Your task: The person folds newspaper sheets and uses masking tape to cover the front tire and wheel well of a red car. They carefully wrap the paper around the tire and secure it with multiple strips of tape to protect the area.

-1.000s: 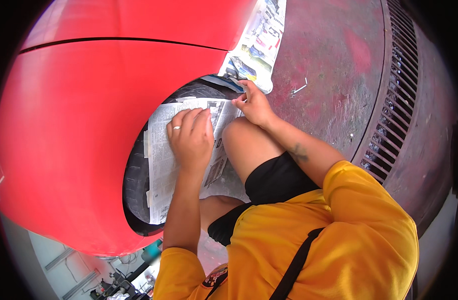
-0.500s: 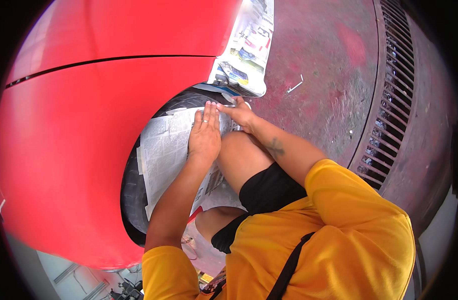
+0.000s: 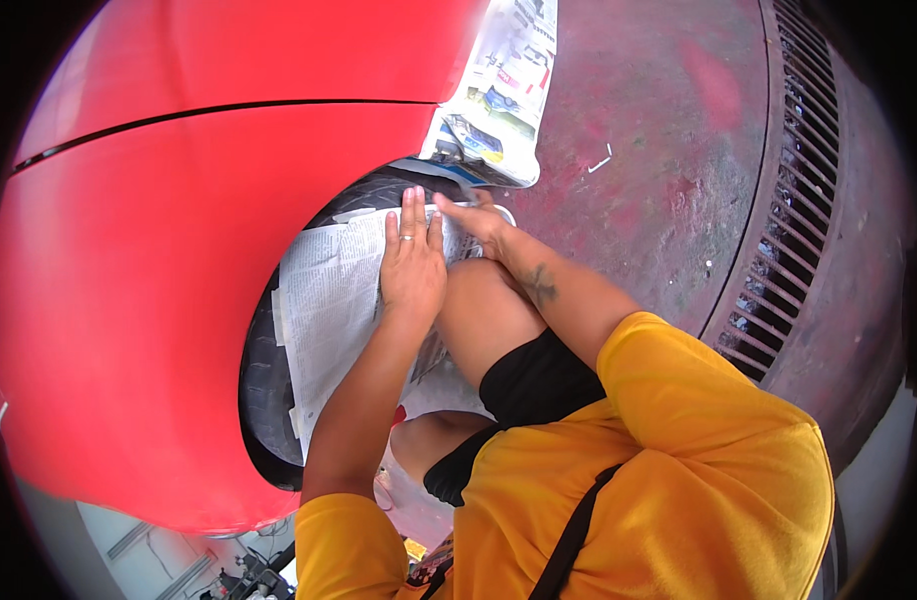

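Note:
A sheet of newspaper (image 3: 324,290) covers the wheel face, with pieces of masking tape (image 3: 282,318) along its edge. Around it shows the black tire (image 3: 267,375) inside the arch of a red car body panel (image 3: 149,300). My left hand (image 3: 415,260) lies flat on the paper near its top, fingers stretched and slightly apart. Just right of it, my right hand (image 3: 487,228) rests at the paper's upper right edge. Its thumb points left toward my left fingers; its other fingertips are blurred and partly hidden.
More newspaper (image 3: 494,110) masks the panel's lower edge beyond the wheel. The floor (image 3: 659,150) is stained red, with a small white bent strip (image 3: 601,158) on it. A metal drain grate (image 3: 794,210) runs along the right. My bent knee (image 3: 479,310) is close to the wheel.
My left fingers have spread a little and moved slightly up. The right thumb has come away from the left fingertips and lifted. The view has shifted slightly.

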`<control>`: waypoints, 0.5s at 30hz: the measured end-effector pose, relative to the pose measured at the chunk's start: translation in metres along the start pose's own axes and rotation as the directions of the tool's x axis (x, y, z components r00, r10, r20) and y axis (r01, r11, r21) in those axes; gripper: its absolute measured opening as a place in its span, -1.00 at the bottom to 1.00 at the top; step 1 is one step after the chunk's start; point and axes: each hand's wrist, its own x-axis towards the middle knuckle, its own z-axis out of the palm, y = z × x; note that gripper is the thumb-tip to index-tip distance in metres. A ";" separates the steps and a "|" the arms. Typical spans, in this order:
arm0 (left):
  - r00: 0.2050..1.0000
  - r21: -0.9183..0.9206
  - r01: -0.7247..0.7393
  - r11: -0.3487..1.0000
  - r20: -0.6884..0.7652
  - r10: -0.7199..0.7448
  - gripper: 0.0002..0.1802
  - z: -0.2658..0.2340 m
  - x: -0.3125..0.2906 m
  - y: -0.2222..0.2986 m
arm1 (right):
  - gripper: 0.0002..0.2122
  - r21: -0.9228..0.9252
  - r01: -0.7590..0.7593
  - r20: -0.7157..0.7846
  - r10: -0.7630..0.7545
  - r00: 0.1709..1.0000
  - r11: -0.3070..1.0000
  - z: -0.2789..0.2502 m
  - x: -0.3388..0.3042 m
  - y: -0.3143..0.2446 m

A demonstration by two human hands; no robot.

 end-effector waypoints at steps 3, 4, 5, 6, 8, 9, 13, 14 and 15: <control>0.999 0.034 -0.012 0.999 -0.034 0.014 -0.26 -0.008 0.015 -0.003 | -0.17 -0.144 0.138 -0.152 -0.160 0.975 0.980 -0.032 0.067 0.027; 1.000 0.042 -0.001 0.999 -0.016 0.002 -0.26 -0.007 0.011 -0.003 | -0.33 -0.121 0.178 -0.082 -0.189 0.979 0.977 -0.031 0.057 0.027; 1.000 0.047 0.003 0.999 0.004 -0.004 -0.26 -0.005 0.006 -0.002 | -0.48 -0.091 0.211 -0.016 -0.213 0.977 0.973 -0.030 0.043 0.027; 1.000 0.021 0.016 1.000 0.016 -0.016 -0.26 0.000 -0.002 0.002 | -0.81 0.101 0.203 0.084 -0.212 0.974 0.974 -0.027 0.010 0.012; 1.000 -0.010 0.024 1.000 -0.003 -0.024 -0.25 0.000 0.004 0.001 | -0.84 0.310 0.138 0.214 -0.211 0.954 0.941 -0.028 -0.004 -0.001; 1.000 -0.017 0.022 1.000 -0.005 -0.022 -0.25 -0.002 0.006 0.001 | -0.82 0.405 0.099 0.279 -0.226 0.933 0.909 -0.025 -0.006 -0.005; 1.000 -0.045 0.010 0.999 -0.014 -0.011 -0.24 -0.004 0.005 -0.001 | -0.80 0.250 0.191 0.346 -0.272 0.898 0.949 -0.007 0.003 -0.012; 1.000 -0.058 0.010 0.998 -0.020 -0.011 -0.24 -0.004 0.005 -0.001 | -0.80 0.253 0.197 0.343 -0.279 0.897 0.947 -0.004 0.005 -0.008; 1.000 -0.063 0.008 0.998 -0.022 -0.010 -0.24 -0.004 0.003 -0.001 | -0.80 0.257 0.204 0.339 -0.285 0.896 0.945 -0.001 0.007 -0.004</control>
